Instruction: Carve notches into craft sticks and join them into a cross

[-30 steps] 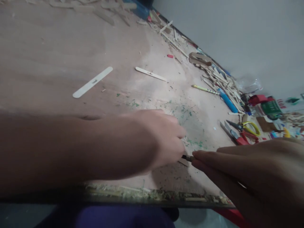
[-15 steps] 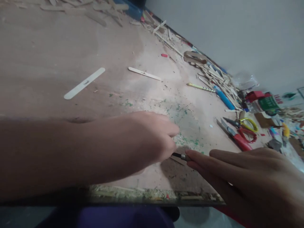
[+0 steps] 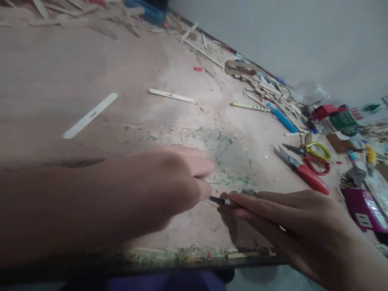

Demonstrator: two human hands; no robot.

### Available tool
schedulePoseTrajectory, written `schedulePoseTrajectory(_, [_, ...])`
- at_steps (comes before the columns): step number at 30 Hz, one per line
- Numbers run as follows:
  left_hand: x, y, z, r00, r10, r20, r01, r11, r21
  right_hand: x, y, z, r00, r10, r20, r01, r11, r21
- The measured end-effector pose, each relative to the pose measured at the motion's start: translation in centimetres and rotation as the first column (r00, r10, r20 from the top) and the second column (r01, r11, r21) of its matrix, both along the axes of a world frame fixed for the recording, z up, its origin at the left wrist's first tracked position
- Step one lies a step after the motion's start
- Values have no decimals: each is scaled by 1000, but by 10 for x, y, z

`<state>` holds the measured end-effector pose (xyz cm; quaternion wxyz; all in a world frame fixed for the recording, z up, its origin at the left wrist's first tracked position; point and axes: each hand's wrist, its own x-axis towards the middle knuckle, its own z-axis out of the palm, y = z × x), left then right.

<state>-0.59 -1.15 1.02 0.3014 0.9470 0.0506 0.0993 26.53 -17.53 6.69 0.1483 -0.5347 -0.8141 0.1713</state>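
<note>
My right hand (image 3: 291,218) is closed round a slim tool (image 3: 218,200) with a dark, narrow front end and a metal collar. That end points left, touching or nearly touching the thumb side of my left hand (image 3: 178,178). My left hand rests low over the table with its fingers curled together; what they pinch, if anything, is hidden from view. Green shavings (image 3: 230,178) lie scattered just beyond the hands. Farther off, a flat wooden craft stick (image 3: 91,115) with a dark mark at its middle lies at left, and a second craft stick (image 3: 171,95) lies beyond the fingers.
At right lie a red utility knife (image 3: 309,174) and scissors (image 3: 317,157) with red and yellow handles. A blue pen-like tool (image 3: 283,117), a patterned pencil (image 3: 248,106) and a purple case (image 3: 365,209) are nearby. Heaped sticks (image 3: 273,89) line the wall side.
The view has shifted, so the table items appear farther left and the purple case has come into sight. Both hands stay close together, with the slim tool still in my right hand.
</note>
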Motion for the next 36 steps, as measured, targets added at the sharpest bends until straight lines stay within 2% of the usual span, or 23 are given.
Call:
schedulePoseTrajectory(3, [4,1,-3,996,-24,83,22,999,27,4,-5,4,985,85,153,-98,992,75])
schedulePoseTrajectory(6, [7,2,-4,987,-61,148,57,998,29,2,-7,11,955,101,279,-144,980,140])
schedulePoseTrajectory(9, [8,1,-5,994,-34,99,33,999,3,-5,-4,13,985,27,168,-43,995,94])
schedulePoseTrajectory(13, [5,-2,-7,996,-18,84,14,999,41,-10,-6,0,998,-54,43,52,998,43])
schedulePoseTrajectory(19, [1,3,-9,999,-22,41,18,996,85,-3,-20,-20,998,-20,52,13,993,118])
schedulePoseTrajectory(23, [1,5,-9,1000,-26,16,24,995,98,-1,-20,-21,999,-8,31,3,991,132])
schedulePoseTrajectory(29, [5,1,6,999,-26,46,23,997,70,-7,-18,-23,988,-134,-73,142,983,117])
schedulePoseTrajectory(32, [4,0,9,1000,-17,26,14,995,95,-7,-20,-27,991,-105,-79,113,989,100])
schedulePoseTrajectory(36, [3,1,6,1000,-15,12,14,998,61,-1,-25,-26,996,-72,-53,77,991,108])
